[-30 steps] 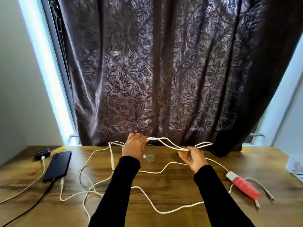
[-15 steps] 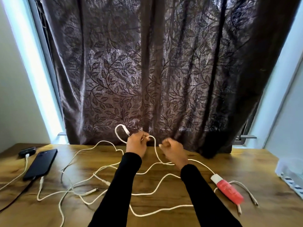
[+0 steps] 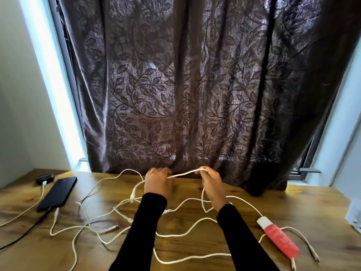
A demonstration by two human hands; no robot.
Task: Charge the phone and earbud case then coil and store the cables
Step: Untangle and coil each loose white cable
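A long white cable point(image 3: 183, 174) stretches taut between my two hands, raised above the wooden table point(image 3: 195, 249). My left hand point(image 3: 157, 182) grips one end of that stretch, my right hand point(image 3: 212, 182) grips the other, with a loop hanging below it. More white cable point(image 3: 181, 234) lies tangled over the table. A black phone point(image 3: 58, 192) lies at the left with a cable plugged into its near end. Behind it sits the dark earbud case point(image 3: 45, 178) with a white plug in it.
A red and white power bank point(image 3: 279, 238) lies at the right with short white leads. A white tray point(image 3: 354, 218) shows at the right edge. A brown leaf-patterned curtain point(image 3: 185, 94) hangs behind the table's far edge. A black cable point(image 3: 21, 232) runs off to the left.
My hands were close together half a second ago; now they have pulled apart, stretching a length of cable between them. The view has shifted slightly.
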